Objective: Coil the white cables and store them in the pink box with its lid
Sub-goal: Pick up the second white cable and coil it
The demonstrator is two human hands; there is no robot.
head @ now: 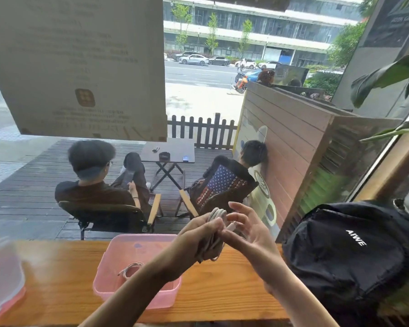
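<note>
Left hand (203,234) is clamped tight round a bundle of white cable (216,215), low and just right of centre in the frame, loops poking out above the fist and hanging below it. Right hand (248,234) sits just beside it, palm spread, with thumb and forefinger pinching what looks like the cable's loose plug end against the coil. So that hand has a light pinch on the tip, the other fingers fanned out free.

Under the hands, the pink box (109,263) stands open on the wooden counter (57,279), bottom centre. One coil (130,269) is already lying inside it, near the front. So, by my reckoning, one cable is stored, and this second one is nearly wound, with only the tail left to tuck. Then it goes in the box. Whether more cables wait somewhere, I can't see.

The lid (3,279) is off, lying at the lower left edge, clear with a pink rim, well apart from the box. It has yet to go on.

At the lower right, a black bag (347,253) rests on the counter, with "AWE" in white letters across it. On the glass, upper left, a big paper notice (80,67) shows its print from behind, reversed and too faint to read.
</note>
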